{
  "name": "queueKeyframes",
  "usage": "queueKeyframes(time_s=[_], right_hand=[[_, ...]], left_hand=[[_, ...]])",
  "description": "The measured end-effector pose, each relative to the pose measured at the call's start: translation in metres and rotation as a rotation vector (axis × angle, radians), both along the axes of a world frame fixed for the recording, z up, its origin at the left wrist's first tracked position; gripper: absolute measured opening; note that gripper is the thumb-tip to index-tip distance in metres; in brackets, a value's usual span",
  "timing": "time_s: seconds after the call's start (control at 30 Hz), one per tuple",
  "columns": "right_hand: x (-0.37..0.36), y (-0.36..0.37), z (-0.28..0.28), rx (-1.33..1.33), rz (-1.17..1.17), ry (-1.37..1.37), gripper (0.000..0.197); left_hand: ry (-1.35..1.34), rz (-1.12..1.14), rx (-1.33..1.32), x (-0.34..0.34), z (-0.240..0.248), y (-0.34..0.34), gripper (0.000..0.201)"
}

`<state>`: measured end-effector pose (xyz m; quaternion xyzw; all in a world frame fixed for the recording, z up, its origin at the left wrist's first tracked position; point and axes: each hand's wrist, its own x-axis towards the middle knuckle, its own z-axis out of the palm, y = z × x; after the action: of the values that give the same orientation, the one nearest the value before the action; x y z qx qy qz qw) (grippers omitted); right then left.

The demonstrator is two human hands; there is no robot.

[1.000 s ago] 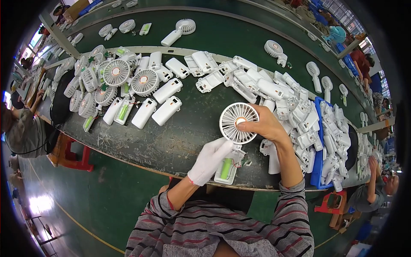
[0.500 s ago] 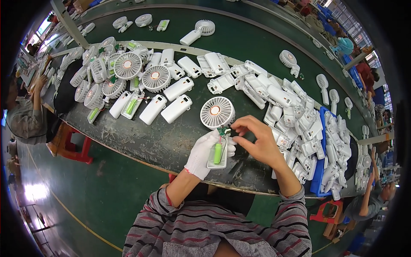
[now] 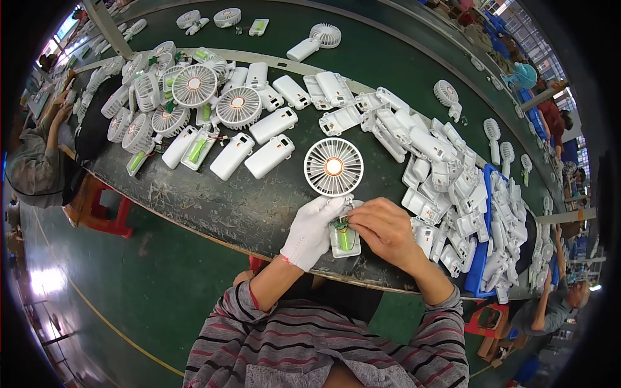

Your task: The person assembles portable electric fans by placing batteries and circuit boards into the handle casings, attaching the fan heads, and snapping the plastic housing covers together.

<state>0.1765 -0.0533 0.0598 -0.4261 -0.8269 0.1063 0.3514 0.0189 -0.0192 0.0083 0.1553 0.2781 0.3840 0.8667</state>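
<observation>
A white handheld fan (image 3: 333, 167) with an orange centre lies in front of me, its handle opened toward my body. Inside the handle shell (image 3: 346, 252) sits a green battery (image 3: 345, 239), with a small green circuit board (image 3: 340, 222) above it. My left hand (image 3: 311, 233), in a white knit glove, is closed around the fan's neck and the top of the handle. Bare, my right hand (image 3: 386, 231) pinches at the board with thumb and fingers, at the right side of the handle. Its fingertips partly cover the board and wires.
Several fans (image 3: 194, 84) with opened handles pile up at the left. White handle covers (image 3: 270, 156) lie between them and me. A heap of white shells (image 3: 424, 139) and a blue bin (image 3: 480, 265) of shells stand at the right. Beyond runs a green conveyor belt (image 3: 388, 58) carrying fans.
The fan's head has tilted to face up more fully. My right hand has moved down and closed in on the board, which now sits lower, over the battery's top.
</observation>
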Motion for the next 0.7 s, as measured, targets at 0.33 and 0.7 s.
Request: queueKeyframes(time_s=[0.33,0.7], right_hand=[[0.002,-0.023,-0.027,-0.546,-0.324,0.4,0.007],[0.007,-0.022,-0.034,-0.347,-0.269,0.351,0.011]], left_hand=[[-0.074,-0.131,-0.161,-0.003,-0.016,-0.013,0.021],[-0.102,-0.13,-0.281,0.0,-0.02,-0.011,0.016]])
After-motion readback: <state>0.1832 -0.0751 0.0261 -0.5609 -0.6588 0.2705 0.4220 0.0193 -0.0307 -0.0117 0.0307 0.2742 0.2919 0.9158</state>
